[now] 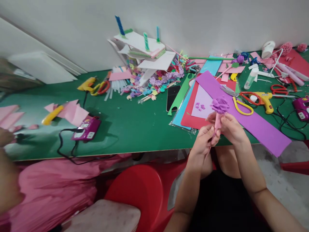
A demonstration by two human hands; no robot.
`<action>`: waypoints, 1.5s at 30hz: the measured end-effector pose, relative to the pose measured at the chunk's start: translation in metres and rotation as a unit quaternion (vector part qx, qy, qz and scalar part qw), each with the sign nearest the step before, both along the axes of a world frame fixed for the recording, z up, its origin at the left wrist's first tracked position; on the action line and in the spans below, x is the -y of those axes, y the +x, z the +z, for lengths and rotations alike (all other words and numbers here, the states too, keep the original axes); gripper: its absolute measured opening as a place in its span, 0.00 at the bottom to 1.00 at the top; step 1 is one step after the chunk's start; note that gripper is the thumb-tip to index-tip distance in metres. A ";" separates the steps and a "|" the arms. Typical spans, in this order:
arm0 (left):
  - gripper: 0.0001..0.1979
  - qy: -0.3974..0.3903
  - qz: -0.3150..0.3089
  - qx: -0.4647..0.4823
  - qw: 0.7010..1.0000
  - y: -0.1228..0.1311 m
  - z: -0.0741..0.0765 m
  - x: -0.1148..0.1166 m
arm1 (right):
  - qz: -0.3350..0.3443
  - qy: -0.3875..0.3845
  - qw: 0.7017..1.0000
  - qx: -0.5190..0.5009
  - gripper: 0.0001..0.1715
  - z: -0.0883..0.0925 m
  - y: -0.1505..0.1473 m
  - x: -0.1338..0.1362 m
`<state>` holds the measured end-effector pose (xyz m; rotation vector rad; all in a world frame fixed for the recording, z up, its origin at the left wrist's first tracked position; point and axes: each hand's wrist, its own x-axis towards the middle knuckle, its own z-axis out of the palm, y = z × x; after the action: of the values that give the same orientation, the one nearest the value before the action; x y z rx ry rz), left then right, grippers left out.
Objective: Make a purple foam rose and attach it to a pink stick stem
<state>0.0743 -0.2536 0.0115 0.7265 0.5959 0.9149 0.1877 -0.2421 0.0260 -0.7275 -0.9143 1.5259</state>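
Observation:
A purple craft flower with a pink wrapped stem is upright between my hands, at the table's front edge. My left hand has its fingers closed round the lower stem. Higher up, just under the petals, my right hand pinches the stem between thumb and fingers. Small purple petal pieces lie on a pale lilac sheet beyond my left hand. Scissors with red and yellow handles rest on a long purple sheet beside my right hand.
Yellow glue guns, a glue bottle and a purple power socket with cords are at right. Behind stands a white tiered board structure among small foam flowers. A co-worker in a pink garment sits at left, by a red stool.

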 end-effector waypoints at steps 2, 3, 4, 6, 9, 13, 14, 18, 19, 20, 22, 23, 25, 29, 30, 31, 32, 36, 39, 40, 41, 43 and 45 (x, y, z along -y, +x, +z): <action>0.22 -0.025 -0.083 0.054 0.995 -0.004 -0.006 0.000 | 0.041 0.012 0.999 -0.017 0.21 -0.001 0.002 0.000; 0.22 -0.038 -0.112 0.081 0.990 -0.005 -0.009 0.000 | 0.043 0.012 0.999 -0.025 0.20 -0.002 0.002 0.000; 0.22 -0.049 -0.132 0.105 0.985 -0.005 -0.011 0.001 | 0.037 0.010 0.999 -0.031 0.20 -0.003 0.002 0.001; 0.21 -0.063 -0.144 0.133 0.978 -0.004 -0.015 0.002 | 0.012 0.003 0.999 -0.030 0.20 -0.004 0.000 0.001; 0.20 -0.064 -0.127 0.126 0.982 -0.003 -0.015 0.003 | -0.035 0.019 0.999 0.011 0.21 -0.001 0.000 0.003; 0.20 -0.061 -0.119 0.096 0.986 -0.004 -0.012 0.002 | -0.059 0.056 0.992 0.097 0.21 0.006 0.003 0.007; 0.20 -0.061 -0.116 0.092 0.987 -0.004 -0.011 0.002 | -0.064 0.064 0.990 0.112 0.21 0.007 0.004 0.008; 0.20 -0.047 -0.072 0.035 0.996 0.001 -0.011 0.006 | -0.103 0.081 0.978 0.160 0.21 0.003 0.006 0.008; 0.21 -0.038 -0.044 0.005 0.998 0.003 -0.012 0.009 | -0.121 0.090 0.972 0.181 0.21 0.002 0.007 0.008; 0.22 -0.024 -0.011 -0.029 0.999 0.005 -0.013 0.012 | -0.145 0.103 0.963 0.205 0.20 0.001 0.007 0.008; 0.23 0.014 0.059 -0.096 0.994 0.009 -0.016 0.018 | -0.199 0.133 0.939 0.245 0.19 -0.001 0.007 0.008; 0.24 0.037 0.087 -0.124 0.988 0.010 -0.018 0.020 | -0.224 0.143 0.929 0.256 0.18 -0.001 0.007 0.008; 0.24 0.073 0.108 -0.157 0.979 0.011 -0.021 0.023 | -0.254 0.143 0.924 0.248 0.18 -0.002 0.006 0.009; 0.25 0.037 0.015 -0.101 0.994 0.006 -0.022 0.021 | -0.186 0.139 0.959 0.166 0.23 -0.009 0.012 0.004; 0.25 0.012 -0.029 -0.079 0.996 0.004 -0.020 0.019 | -0.130 0.153 0.968 0.150 0.26 -0.011 0.015 0.001; 0.26 -0.014 -0.071 -0.064 0.995 0.002 -0.019 0.018 | -0.063 0.173 0.973 0.141 0.29 -0.012 0.020 -0.003; 0.26 -0.038 -0.109 -0.059 0.992 0.000 -0.018 0.016 | -0.007 0.188 0.972 0.142 0.33 -0.012 0.024 -0.007; 0.26 -0.097 -0.176 -0.090 0.976 -0.007 -0.018 0.011 | 0.173 0.271 0.930 0.177 0.39 -0.003 0.035 -0.018; 0.25 -0.109 -0.179 -0.102 0.972 -0.010 -0.021 0.011 | 0.262 0.311 0.894 0.190 0.43 0.009 0.033 -0.015; 0.24 -0.112 -0.179 -0.101 0.972 -0.010 -0.022 0.011 | 0.274 0.297 0.894 0.193 0.43 0.011 0.032 -0.013; 0.23 -0.115 -0.179 -0.099 0.972 -0.011 -0.023 0.011 | 0.280 0.275 0.899 0.194 0.43 0.013 0.031 -0.011; 0.24 -0.121 -0.174 -0.097 0.973 -0.011 -0.025 0.011 | 0.276 0.237 0.912 0.192 0.43 0.013 0.028 -0.007; 0.24 -0.121 -0.172 -0.097 0.973 -0.013 -0.026 0.012 | 0.270 0.220 0.918 0.190 0.42 0.012 0.027 -0.004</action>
<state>0.0617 -0.2654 -0.0141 0.6761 0.7143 0.4438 0.2145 -0.2378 0.0380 -0.4606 -1.8026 1.5764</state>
